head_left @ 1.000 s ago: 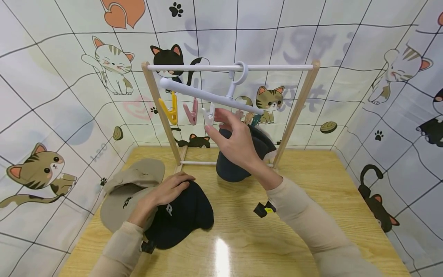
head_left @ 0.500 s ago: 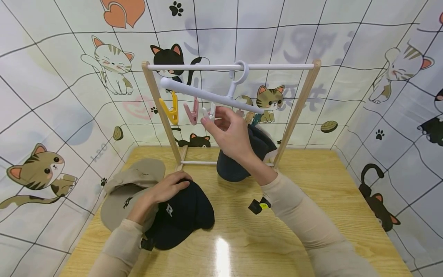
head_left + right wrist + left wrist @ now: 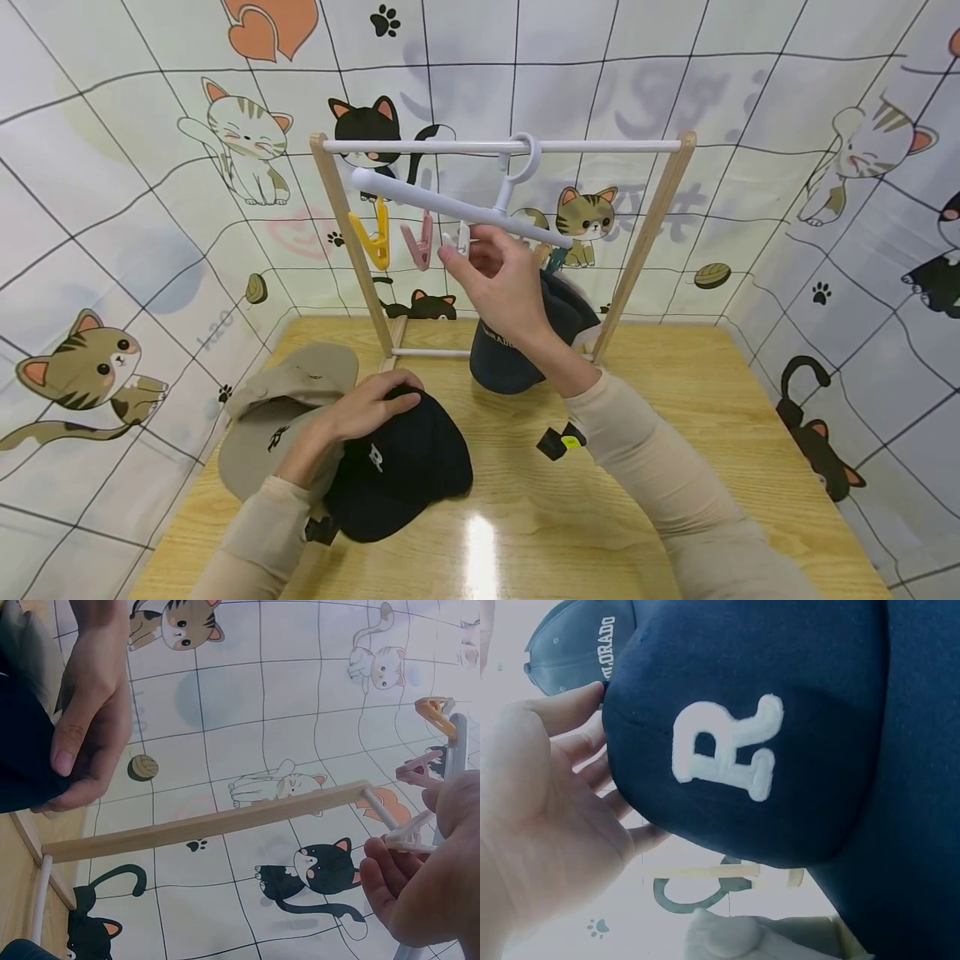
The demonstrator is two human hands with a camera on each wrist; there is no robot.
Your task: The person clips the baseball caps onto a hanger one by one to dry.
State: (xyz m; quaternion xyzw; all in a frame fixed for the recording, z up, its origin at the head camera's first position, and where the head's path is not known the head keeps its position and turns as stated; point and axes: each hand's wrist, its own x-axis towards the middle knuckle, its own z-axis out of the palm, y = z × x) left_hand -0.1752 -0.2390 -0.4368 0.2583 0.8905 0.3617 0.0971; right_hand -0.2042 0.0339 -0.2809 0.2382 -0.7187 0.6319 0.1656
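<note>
My right hand [image 3: 506, 292] pinches a white clothespin [image 3: 463, 239] under the lavender hanger [image 3: 427, 198], between thumb and fingers. Yellow [image 3: 382, 235] and pink [image 3: 424, 242] clothespins hang to its left on the same hanger. Behind the right wrist, a dark blue cap [image 3: 501, 367] hangs below a dark green clothespin [image 3: 556, 260], partly hidden. My left hand [image 3: 367, 410] grips a navy cap [image 3: 423, 467] by its crown, thumb on the near side; the left wrist view shows its white letter R [image 3: 727, 746]. Beige caps [image 3: 251, 458] lie beside and partly beneath the left forearm.
A small rack with wooden posts [image 3: 652, 225] and a white top rod [image 3: 607, 147] carries the hanger. It stands at the back of the wooden table [image 3: 637, 500]. Cat-print sheeting [image 3: 750, 250] encloses the table at the back and sides.
My right thumb and fingers have come together on the white clothespin, and the hand has shifted slightly left and up. The navy cap has moved a little to the right under my left hand.
</note>
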